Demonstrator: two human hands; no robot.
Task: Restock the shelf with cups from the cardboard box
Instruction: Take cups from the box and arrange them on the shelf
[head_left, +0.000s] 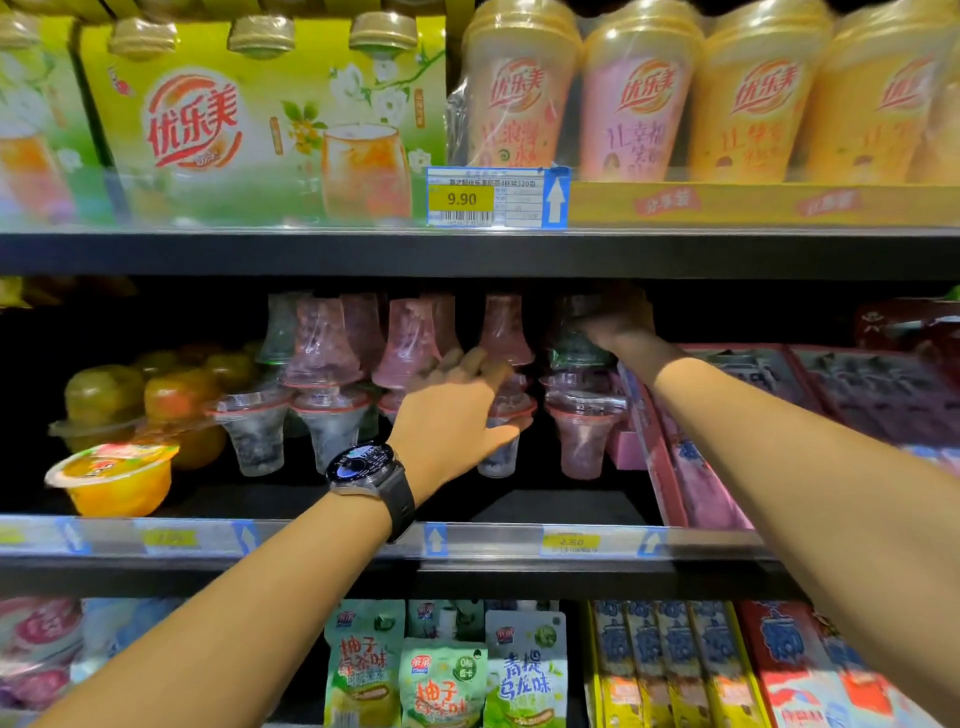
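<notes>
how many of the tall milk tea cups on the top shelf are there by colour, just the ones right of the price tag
Peach-orange tall cup: 1
Pink tall cup: 1
Yellow tall cups: 2, the second partly overlapped at the frame's right edge
Total: 4 clearly showing; a sliver at the far right edge may be another, too cut off to tell.
</notes>
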